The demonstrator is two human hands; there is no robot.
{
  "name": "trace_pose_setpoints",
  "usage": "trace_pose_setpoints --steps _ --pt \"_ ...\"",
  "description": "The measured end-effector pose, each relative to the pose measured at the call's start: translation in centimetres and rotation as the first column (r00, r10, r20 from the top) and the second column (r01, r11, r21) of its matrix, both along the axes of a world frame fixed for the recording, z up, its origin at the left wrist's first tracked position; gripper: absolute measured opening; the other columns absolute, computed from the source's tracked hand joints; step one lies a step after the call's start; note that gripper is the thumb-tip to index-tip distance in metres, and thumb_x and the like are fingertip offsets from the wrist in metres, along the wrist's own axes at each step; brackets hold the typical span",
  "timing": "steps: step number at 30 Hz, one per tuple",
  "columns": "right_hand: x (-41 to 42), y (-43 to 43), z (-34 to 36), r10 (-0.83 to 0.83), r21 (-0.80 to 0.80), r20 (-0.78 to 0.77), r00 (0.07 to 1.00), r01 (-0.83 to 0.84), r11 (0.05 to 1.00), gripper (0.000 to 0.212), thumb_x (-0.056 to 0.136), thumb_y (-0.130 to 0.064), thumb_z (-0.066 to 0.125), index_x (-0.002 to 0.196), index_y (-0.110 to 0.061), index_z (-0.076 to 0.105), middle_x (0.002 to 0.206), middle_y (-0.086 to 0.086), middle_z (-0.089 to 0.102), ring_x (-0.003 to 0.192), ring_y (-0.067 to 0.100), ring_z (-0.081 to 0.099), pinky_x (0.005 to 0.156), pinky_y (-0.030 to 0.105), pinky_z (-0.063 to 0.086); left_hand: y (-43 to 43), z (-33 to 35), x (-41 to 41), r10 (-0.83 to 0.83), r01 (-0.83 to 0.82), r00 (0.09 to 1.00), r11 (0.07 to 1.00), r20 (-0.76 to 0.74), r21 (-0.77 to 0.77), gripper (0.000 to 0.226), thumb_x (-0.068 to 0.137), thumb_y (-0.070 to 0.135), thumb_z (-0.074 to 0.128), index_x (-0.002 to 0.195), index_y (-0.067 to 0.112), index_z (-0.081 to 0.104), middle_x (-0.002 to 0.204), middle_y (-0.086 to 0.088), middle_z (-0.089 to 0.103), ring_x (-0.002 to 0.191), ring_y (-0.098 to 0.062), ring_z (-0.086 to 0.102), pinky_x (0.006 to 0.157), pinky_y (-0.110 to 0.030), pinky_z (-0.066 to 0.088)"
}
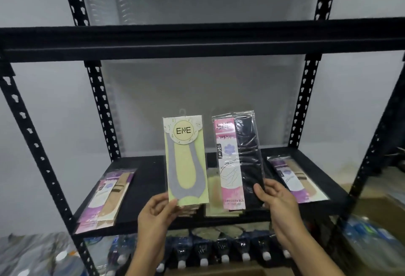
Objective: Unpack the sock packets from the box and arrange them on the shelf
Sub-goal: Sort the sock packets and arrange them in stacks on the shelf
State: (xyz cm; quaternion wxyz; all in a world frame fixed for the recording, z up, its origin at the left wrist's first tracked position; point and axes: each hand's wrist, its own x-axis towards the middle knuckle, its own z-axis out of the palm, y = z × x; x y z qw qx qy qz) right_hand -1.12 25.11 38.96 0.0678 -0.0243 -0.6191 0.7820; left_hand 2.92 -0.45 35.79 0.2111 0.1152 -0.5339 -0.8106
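Both forearms raised side by side. Left hand (pixel 161 210) pinches yellow-green packet (pixel 186 161), thumb in front; right hand (pixel 275 197) pinches black packet (pixel 238 161) likewise.

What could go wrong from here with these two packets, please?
The left hand and right hand pinch the ENE sock packet and black stocking packet only at their bottom ends, so either might tip or slip. The left purple packet pile seems to overhang the shelf edge; a nudge could drop it.

The green packet (pixel 186 161) and black packet (pixel 240 161) hide most of the stacks (pixel 212 199) behind them; bottles (pixel 223 251) below are blurred.
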Motion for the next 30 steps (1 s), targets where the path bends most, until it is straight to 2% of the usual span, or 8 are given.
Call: trace_pose_setpoints --steps 4,7,10,14,20,24,27,30 --pt "-0.4 2.3 -0.1 -0.05 0.003 0.003 0.999 0.05 0.999 0.026 0.08 -0.008 0.072 0.104 -0.012 0.064 0.1 0.006 0.074 0.096 0.023 0.068 0.071 0.028 0.046 1.3 -0.5 -1.1 -0.026 0.026 1.0 1.0 0.012 0.008 0.022 0.082 -0.005 0.068 0.101 -0.004 0.058 0.089 -0.025 0.073 0.085 -0.036 0.07 0.072 -0.034 0.062" --pt "-1.3 3.6 -0.4 -0.073 0.014 0.027 0.997 0.073 0.997 0.03 0.08 -0.009 0.072 0.109 -0.009 0.064 0.103 0.008 0.073 0.098 0.025 0.068 0.075 0.031 0.048 1.9 -0.6 -1.6 -0.033 0.033 0.999 0.999 0.022 0.015 0.022 0.082 -0.005 0.068 0.101 -0.004 0.058 0.092 -0.029 0.071 0.086 -0.039 0.07 0.071 -0.035 0.062" --pt "-2.7 4.6 -1.2 -0.102 0.028 0.067 0.992 0.101 0.995 0.027 0.079 -0.011 0.075 0.104 -0.011 0.065 0.102 0.01 0.074 0.099 0.028 0.068 0.089 0.042 0.051 2.0 -0.7 -2.1 -0.039 0.04 0.999 0.999 0.024 -0.001 0.022 0.082 -0.003 0.069 0.101 -0.003 0.058 0.092 -0.028 0.072 0.089 -0.044 0.069 0.081 -0.044 0.06" --pt "-5.2 5.3 -2.0 -0.143 0.056 0.119 0.982 0.138 0.989 0.022 0.08 -0.009 0.073 0.1 -0.012 0.065 0.101 0.011 0.072 0.098 0.027 0.066 0.093 0.041 0.049 2.1 -0.9 -2.4 -0.046 0.047 0.998 0.999 0.041 -0.017 0.024 0.082 -0.003 0.069 0.103 -0.003 0.057 0.095 -0.03 0.071 0.094 -0.049 0.068 0.089 -0.051 0.055" --pt "-10.5 6.6 -3.7 -0.272 0.245 0.2 0.941 0.221 0.944 0.017 0.082 -0.007 0.071 0.1 -0.008 0.068 0.107 0.013 0.071 0.101 0.03 0.066 0.096 0.046 0.051 1.6 -1.2 -1.8 -0.066 0.065 0.997 0.998 0.026 0.026 0.038 0.075 -0.001 0.072 0.108 -0.009 0.055 0.094 -0.037 0.066 0.077 -0.039 0.072 0.066 -0.033 0.062" --pt "-12.6 7.0 -4.3 -0.331 0.409 0.212 0.92 0.224 0.885 0.029 0.081 -0.011 0.072 0.109 -0.008 0.065 0.113 0.015 0.068 0.096 0.03 0.064 0.078 0.038 0.05 1.2 -1.4 -1.7 -0.038 0.037 0.999 0.999 0.031 0.024 0.062 0.053 0.016 0.089 0.102 -0.005 0.058 0.091 -0.035 0.068 0.071 -0.036 0.073 0.06 -0.028 0.06" --pt "-12.9 6.9 -4.1 -0.363 0.528 0.193 0.912 0.216 0.822 0.025 0.081 -0.017 0.074 0.101 -0.006 0.066 0.102 0.015 0.069 0.085 0.029 0.061 0.076 0.036 0.05 0.8 -1.8 -1.7 -0.053 0.052 0.998 0.998 0.037 0.033 0.04 0.07 -0.002 0.076 0.104 -0.007 0.057 0.092 -0.035 0.069 0.068 -0.032 0.072 0.059 -0.027 0.059" --pt "-12.7 6.6 -4.0 -0.413 0.61 0.153 0.898 0.242 0.754 0.025 0.082 -0.02 0.073 0.1 -0.004 0.066 0.092 0.01 0.064 0.09 0.031 0.06 0.079 0.033 0.047 0.8 -2.2 -1.8 -0.055 0.055 0.997 0.998 0.045 0.013 0.036 0.07 -0.005 0.072 0.102 -0.007 0.057 0.08 -0.028 0.071 0.067 -0.031 0.072 0.059 -0.028 0.06"
